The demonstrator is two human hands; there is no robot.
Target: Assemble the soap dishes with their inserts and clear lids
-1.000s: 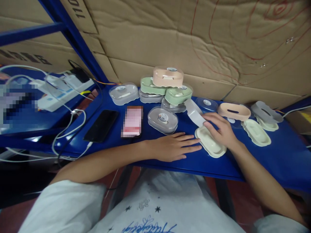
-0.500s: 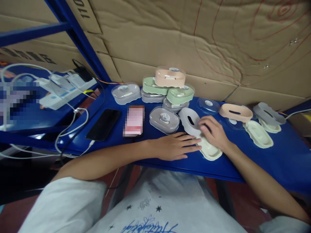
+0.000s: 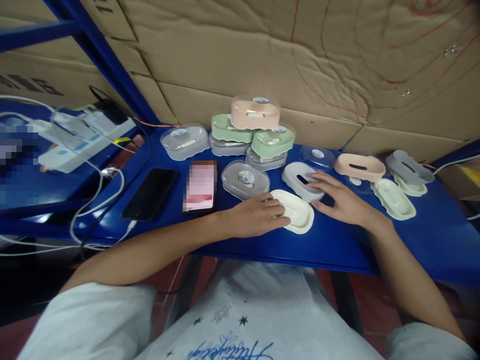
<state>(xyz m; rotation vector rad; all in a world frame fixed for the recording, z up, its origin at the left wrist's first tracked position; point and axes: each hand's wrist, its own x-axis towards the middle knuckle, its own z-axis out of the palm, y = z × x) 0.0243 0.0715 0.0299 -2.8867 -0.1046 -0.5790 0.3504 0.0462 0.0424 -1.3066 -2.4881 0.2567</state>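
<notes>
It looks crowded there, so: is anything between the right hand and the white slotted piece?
Nothing visible. The right hand rests its fingertips on the white slotted piece; the cream tray, touched by the left hand, lies beside it.

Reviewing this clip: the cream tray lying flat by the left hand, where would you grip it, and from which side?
Probably its raised rim, pinched across the short width. The cream tray lies flat, hollow side up, so that rim is all that stands off the blue shelf. Come from above at its left end, where the left hand rests; the right hand crowds the far right.
</notes>
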